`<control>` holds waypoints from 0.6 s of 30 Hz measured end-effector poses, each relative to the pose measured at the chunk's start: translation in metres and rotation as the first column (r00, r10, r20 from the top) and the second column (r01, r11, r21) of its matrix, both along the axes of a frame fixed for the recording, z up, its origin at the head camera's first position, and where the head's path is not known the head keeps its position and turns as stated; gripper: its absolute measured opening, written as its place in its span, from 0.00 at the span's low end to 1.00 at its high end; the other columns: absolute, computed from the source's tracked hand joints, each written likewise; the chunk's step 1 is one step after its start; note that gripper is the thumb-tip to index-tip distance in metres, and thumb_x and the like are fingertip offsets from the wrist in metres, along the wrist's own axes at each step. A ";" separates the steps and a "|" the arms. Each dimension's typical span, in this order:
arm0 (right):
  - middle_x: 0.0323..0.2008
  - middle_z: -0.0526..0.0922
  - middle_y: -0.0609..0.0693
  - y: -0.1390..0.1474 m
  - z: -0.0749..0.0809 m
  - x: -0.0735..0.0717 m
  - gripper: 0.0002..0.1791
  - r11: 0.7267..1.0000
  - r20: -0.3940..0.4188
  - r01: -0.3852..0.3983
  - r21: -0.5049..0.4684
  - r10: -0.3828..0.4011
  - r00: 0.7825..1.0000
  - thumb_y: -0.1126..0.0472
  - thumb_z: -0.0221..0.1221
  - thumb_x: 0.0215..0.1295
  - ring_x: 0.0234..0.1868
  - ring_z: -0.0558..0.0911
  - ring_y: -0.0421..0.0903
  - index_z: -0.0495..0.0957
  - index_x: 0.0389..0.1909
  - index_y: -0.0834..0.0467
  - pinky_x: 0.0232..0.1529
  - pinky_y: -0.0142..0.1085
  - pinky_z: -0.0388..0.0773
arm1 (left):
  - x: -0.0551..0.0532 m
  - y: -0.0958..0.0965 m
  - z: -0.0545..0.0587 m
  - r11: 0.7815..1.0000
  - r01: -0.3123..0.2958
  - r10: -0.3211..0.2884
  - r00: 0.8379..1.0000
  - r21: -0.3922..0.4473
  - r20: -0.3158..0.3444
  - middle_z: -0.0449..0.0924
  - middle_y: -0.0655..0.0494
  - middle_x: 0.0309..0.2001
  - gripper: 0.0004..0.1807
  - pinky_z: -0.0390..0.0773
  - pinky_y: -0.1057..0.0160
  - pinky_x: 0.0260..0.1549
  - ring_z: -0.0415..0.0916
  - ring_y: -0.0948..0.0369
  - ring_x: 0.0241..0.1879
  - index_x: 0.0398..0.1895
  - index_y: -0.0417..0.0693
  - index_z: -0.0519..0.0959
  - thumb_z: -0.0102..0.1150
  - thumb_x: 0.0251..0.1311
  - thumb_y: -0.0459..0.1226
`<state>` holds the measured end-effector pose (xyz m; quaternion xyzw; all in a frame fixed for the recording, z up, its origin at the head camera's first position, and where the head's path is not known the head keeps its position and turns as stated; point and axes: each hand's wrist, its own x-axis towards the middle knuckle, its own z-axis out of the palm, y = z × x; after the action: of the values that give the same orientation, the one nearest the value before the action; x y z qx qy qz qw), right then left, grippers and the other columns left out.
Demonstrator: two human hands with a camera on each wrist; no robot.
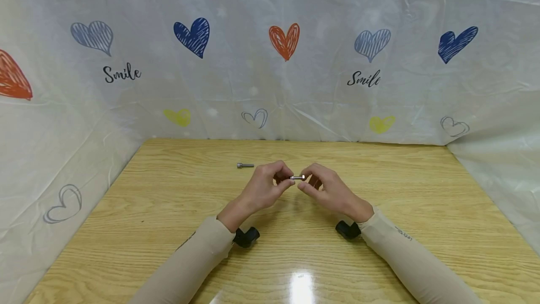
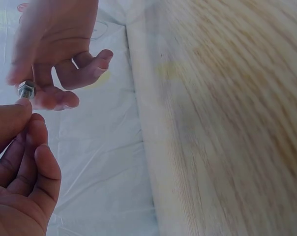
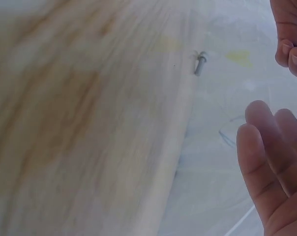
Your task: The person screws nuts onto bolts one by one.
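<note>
Above the table, my left hand (image 1: pixel 263 184) pinches a small metal bolt (image 1: pixel 297 178) between thumb and fingertips. The bolt lies roughly level, its bright hex end (image 2: pixel 26 88) pointing at the right hand; thread shows just below that hex. Whether the hex is a nut or the bolt's own head, I cannot tell. My right hand (image 1: pixel 331 190) is bent round the hex end, with its thumb and index finger spread apart and the hex visible between them. A second metal bolt (image 1: pixel 245 165) lies on the table, left of and beyond the left hand.
The wooden table (image 1: pixel 168 186) carries the loose bolt near its back part. White cloth (image 1: pixel 236 83) printed with hearts hangs behind and at both sides. A black wrist device (image 1: pixel 246 237) sits under the left wrist, another black device (image 1: pixel 348 230) under the right.
</note>
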<state>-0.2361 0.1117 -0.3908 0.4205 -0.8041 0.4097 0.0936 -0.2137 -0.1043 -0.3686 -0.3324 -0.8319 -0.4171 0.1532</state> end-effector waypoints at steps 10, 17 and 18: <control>0.36 0.78 0.48 0.000 -0.001 0.001 0.13 0.999 0.005 -0.018 -0.045 0.019 1.000 0.62 0.59 0.67 0.26 0.77 0.37 0.71 0.50 0.54 0.27 0.35 0.75 | -0.002 -0.001 -0.001 1.000 -0.010 0.010 1.000 -0.004 -0.001 0.79 0.60 0.28 0.04 0.77 0.66 0.27 0.74 0.69 0.26 0.33 0.45 0.79 0.64 0.58 0.30; 0.30 0.78 0.53 0.000 -0.001 0.000 0.08 0.999 0.000 -0.026 -0.041 0.026 1.000 0.63 0.55 0.70 0.24 0.77 0.40 0.72 0.47 0.52 0.27 0.37 0.75 | -0.001 0.000 -0.001 1.000 -0.011 0.012 1.000 -0.016 0.011 0.79 0.61 0.28 0.04 0.77 0.68 0.27 0.74 0.69 0.25 0.33 0.46 0.78 0.64 0.59 0.31; 0.30 0.78 0.53 0.000 -0.001 0.000 0.07 0.999 0.002 -0.026 -0.038 0.026 1.000 0.62 0.54 0.70 0.24 0.77 0.41 0.73 0.47 0.53 0.27 0.37 0.75 | 0.000 0.000 0.000 1.000 -0.013 0.013 1.000 -0.018 0.012 0.79 0.61 0.28 0.04 0.76 0.68 0.28 0.74 0.69 0.25 0.33 0.47 0.78 0.64 0.59 0.31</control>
<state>-0.2366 0.1116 -0.3916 0.4285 -0.7909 0.4263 0.0954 -0.2140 -0.1046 -0.3690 -0.3257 -0.8387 -0.4105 0.1481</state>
